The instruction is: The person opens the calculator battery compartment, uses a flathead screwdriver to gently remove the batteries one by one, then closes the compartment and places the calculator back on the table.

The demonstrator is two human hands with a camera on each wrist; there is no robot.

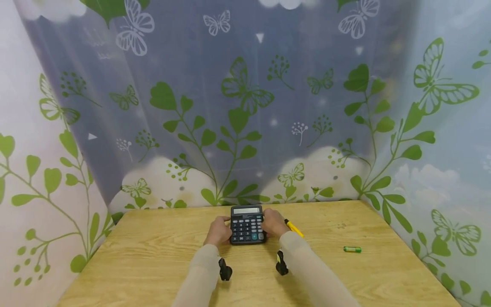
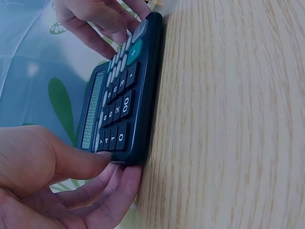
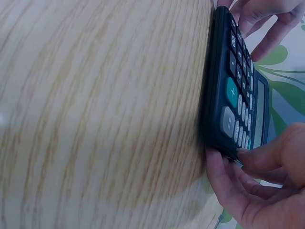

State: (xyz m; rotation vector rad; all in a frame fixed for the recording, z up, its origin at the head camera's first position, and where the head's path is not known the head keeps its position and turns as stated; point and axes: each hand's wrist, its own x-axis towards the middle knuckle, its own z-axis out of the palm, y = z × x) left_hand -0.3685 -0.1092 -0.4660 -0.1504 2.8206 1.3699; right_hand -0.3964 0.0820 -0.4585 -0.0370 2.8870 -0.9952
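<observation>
A black desk calculator [image 1: 247, 225] with grey, black and teal keys lies face up near the back of the wooden table, its display at the far end. My left hand [image 1: 219, 231] grips its left edge; in the left wrist view the thumb [image 2: 90, 163] is on top and the fingers are at the side and underneath. On the opposite edge, my right hand [image 1: 273, 222] pinches the calculator, thumb [image 3: 262, 160] above and fingers below, as the right wrist view shows. The calculator's underside is hidden.
Just right of my right hand lies a yellow pen-like object [image 1: 294, 228] with a black end. Farther right is a small green battery-like cylinder [image 1: 352, 249]. The table [image 1: 153, 256] meets a printed curtain [image 1: 245, 128] at its back edge.
</observation>
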